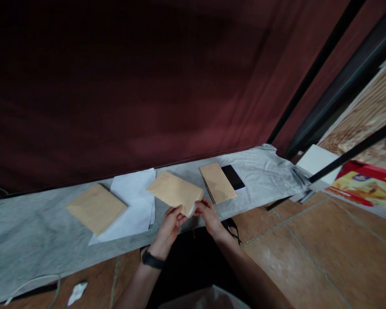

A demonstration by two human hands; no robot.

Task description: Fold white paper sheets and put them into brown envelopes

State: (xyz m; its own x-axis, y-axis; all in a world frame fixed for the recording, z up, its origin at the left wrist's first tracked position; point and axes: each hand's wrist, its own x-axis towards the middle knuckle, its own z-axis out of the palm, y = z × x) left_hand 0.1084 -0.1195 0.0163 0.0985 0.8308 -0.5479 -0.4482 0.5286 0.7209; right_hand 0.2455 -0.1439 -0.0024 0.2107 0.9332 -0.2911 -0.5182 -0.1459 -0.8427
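Both hands gripping same brown envelope (175, 192), lifting it just over grey cloth (35, 231) on floor: left hand (171, 222) pinching near edge, right hand (208, 213) holding corner. White paper (189, 209) peeking out at opening. Envelope stack (96, 207) sitting on white sheets (133, 201) to left, another stack (217, 182) beside black phone (233, 177) to right

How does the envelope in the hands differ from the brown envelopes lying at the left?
The held envelope is pinched at its near edge by the left hand and right hand; the left envelopes lie untouched, partly over white paper. Both are tan.
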